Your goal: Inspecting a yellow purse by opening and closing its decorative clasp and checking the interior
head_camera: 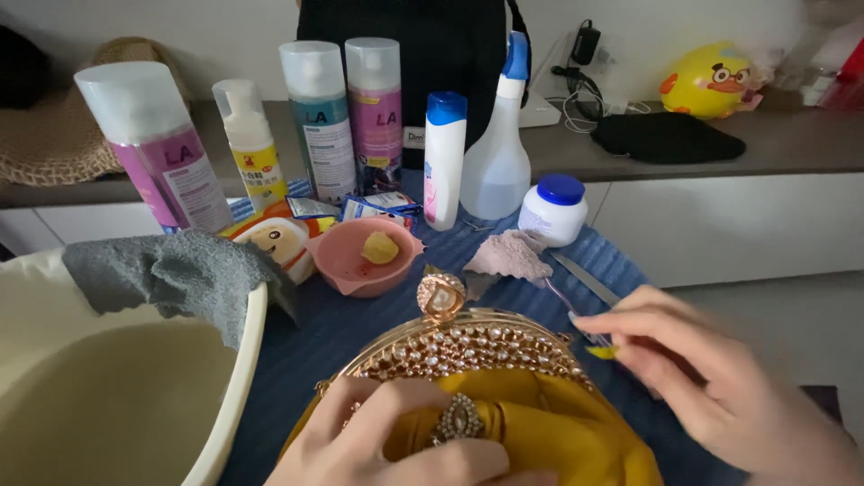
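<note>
A mustard-yellow satin clutch purse point(540, 432) with a gold, stone-studded frame point(468, 346) and a round jewelled clasp point(440, 295) lies on a blue ribbed mat point(315, 333). My left hand point(396, 445) rests flat on the purse's front, fingers over the fabric near a jewelled brooch point(459, 418). At the frame's right end, my right hand point(720, 378) pinches a thin tool point(576, 319) whose tip is smeared yellow.
A cream basin point(229, 396) with a grey cloth point(171, 270) stands at left. Behind are a pink bowl with a yellow lump point(373, 256), several spray cans and bottles point(360, 117), a white jar with a blue lid point(553, 209), a crumpled beige rag point(511, 255) and a metal blade point(585, 277).
</note>
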